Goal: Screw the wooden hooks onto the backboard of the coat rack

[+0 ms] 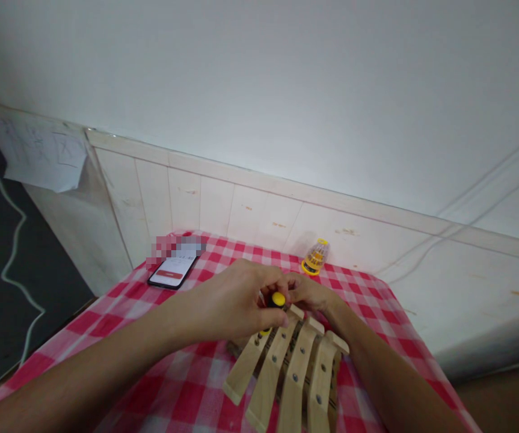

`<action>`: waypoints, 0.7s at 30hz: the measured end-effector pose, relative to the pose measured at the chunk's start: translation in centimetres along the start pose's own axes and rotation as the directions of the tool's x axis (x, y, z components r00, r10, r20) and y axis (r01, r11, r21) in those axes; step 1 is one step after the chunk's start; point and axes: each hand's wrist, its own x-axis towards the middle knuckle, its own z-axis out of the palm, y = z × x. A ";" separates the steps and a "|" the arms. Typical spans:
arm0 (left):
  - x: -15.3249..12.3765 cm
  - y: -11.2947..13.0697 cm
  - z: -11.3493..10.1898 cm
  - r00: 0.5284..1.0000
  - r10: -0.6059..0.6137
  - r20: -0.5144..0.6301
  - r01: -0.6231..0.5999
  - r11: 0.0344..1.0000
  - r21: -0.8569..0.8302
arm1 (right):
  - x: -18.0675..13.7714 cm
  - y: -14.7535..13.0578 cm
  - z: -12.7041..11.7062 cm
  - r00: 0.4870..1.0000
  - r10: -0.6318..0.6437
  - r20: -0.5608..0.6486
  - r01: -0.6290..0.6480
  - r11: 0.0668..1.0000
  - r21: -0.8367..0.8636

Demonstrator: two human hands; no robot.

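My left hand (pixel 236 300) is closed around a small screwdriver (pixel 278 299) with a black and yellow handle, its yellow end facing up. Under that hand lies a wooden piece (pixel 299 376) made of several pale slats fixed with screws, each with a short block at its far end. My right hand (pixel 308 293) reaches round the far side of the slats, its fingers bent together close to the left fingertips. What the right fingers grip, if anything, is hidden. The screwdriver's tip is also out of sight.
A red and white checked cloth (pixel 187 385) covers the table. Near the wall stands a clear and yellow cone-shaped container (pixel 316 257) of screwdriver bits. A phone (pixel 174 267) lies at the back left. White panelling (pixel 250 210) borders the table's far edge; a cable (pixel 15 240) hangs at left.
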 end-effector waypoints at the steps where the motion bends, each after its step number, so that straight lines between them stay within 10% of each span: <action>1: 0.0 0.1 0.0 1.000 -0.018 0.007 0.018 1.000 -0.003 | 0.0 -0.1 0.0 1.000 0.000 0.002 0.000 1.000 -0.002; 11: 0.4 0.8 -0.3 0.998 -0.065 -0.003 0.064 0.972 0.225 | 0.1 -0.7 0.7 0.999 -0.010 0.051 0.010 1.000 -0.015; 21: -0.2 0.9 -0.6 0.998 -0.029 0.058 0.025 0.997 0.071 | -0.1 -0.8 0.8 1.000 0.006 0.022 -0.006 1.000 -0.015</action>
